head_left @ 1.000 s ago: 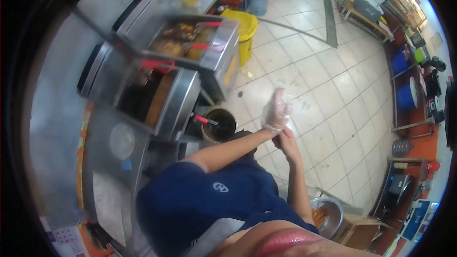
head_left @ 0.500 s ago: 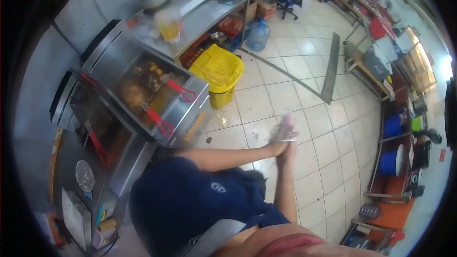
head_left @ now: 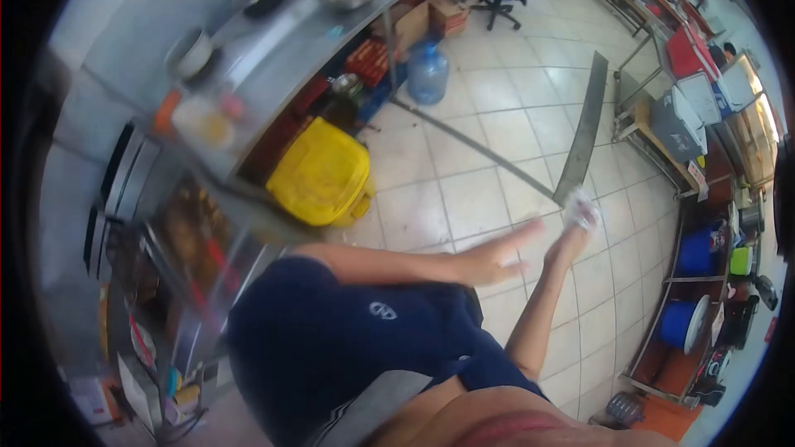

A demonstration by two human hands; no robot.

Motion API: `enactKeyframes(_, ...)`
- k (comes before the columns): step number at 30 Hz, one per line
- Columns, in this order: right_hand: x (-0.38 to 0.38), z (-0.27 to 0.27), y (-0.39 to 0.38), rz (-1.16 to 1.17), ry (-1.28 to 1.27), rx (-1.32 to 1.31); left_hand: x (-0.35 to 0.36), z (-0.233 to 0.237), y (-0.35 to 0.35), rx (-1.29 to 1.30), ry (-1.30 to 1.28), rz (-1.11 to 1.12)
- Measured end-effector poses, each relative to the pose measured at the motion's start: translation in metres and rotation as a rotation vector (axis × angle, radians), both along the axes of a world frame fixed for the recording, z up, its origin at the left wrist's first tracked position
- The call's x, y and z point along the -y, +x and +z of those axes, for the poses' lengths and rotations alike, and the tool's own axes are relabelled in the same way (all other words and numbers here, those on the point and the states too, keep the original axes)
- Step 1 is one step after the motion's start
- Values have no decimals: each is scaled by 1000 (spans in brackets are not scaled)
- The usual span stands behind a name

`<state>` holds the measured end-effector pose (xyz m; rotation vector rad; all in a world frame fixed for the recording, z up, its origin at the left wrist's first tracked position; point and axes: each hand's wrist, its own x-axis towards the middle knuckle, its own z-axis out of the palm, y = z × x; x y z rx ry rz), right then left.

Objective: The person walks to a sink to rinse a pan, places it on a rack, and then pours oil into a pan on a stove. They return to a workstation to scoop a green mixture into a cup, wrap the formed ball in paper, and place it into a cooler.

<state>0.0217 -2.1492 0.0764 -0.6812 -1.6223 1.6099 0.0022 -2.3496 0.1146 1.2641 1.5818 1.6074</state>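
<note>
Now the clear glove (head_left: 584,206) is no longer covering the left hand (head_left: 495,262), whose empty grip is spreading wide, right of the yellow bin (head_left: 321,170); farther right of that bin, the right hand (head_left: 571,237) is holding the glove, bunched and blurred.

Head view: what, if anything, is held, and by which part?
The right hand holds crumpled clear plastic; blur hides which part is gripped. The left hand is empty.
</note>
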Motion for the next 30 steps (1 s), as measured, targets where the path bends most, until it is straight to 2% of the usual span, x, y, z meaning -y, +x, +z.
enactKeyframes(1,-16,7,-33,147,73,18,-15,4,-37,-143,-25,200)
enactKeyframes(2,-21,19,-68,134,72,9,-28,7,-74,-285,-49,402)
enactKeyframes(4,-5,45,-138,679,100,-63,-54,7,-136,-314,66,703)
enactKeyframes(5,-2,52,-172,959,123,-91,-64,8,-167,-375,23,825)
enactKeyframes(6,0,48,-206,991,171,-77,-73,7,-196,-433,-22,950)
enactKeyframes(7,-4,41,-239,1023,215,-70,-81,3,-224,-437,-13,952)
enactKeyframes(9,-23,50,-294,1001,154,-93,-92,-7,-285,-413,-97,1109)
enactKeyframes(11,-38,55,-337,947,-1,-47,-115,-24,-340,-374,-96,1082)
enactKeyframes(12,-53,39,-365,935,-4,-56,-131,-35,-369,-315,-86,1051)
enactKeyframes(13,-73,16,-389,756,186,-55,-150,-48,-391,-352,-125,976)
enactKeyframes(14,-91,16,-416,568,385,-55,-173,-52,-413,-353,-112,954)
enactKeyframes(15,-112,19,-440,474,214,-165,-198,-55,-435,-316,-201,787)
enactKeyframes(16,-136,23,-460,456,224,-138,-224,-60,-444,-250,-300,616)
enactKeyframes(18,-187,27,-499,65,598,-43,-274,-44,-469,-231,-290,482)
enactKeyframes(20,-236,29,-537,-93,437,-134,-317,-26,-510,-262,-283,358)
enactKeyframes(22,-301,10,-577,-233,-4,-566,-350,-22,-548,-359,-285,201)
enactKeyframes(23,-324,-1,-592,-249,-5,-564,-364,-26,-570,-362,-308,145)
enactKeyframes(25,-369,-18,-618,-513,-186,-284,-381,-46,-618,-336,-316,51)
enactKeyframes(27,-421,-28,-652,-438,-188,-336,-396,-75,-683,-283,-337,-32)
enactKeyframes(29,-471,-36,-703,-335,-199,-380,-404,-142,-755,-271,-441,73)
enactKeyframes(30,-494,-42,-731,-316,-232,-300,-398,-152,-789,-266,-637,48)
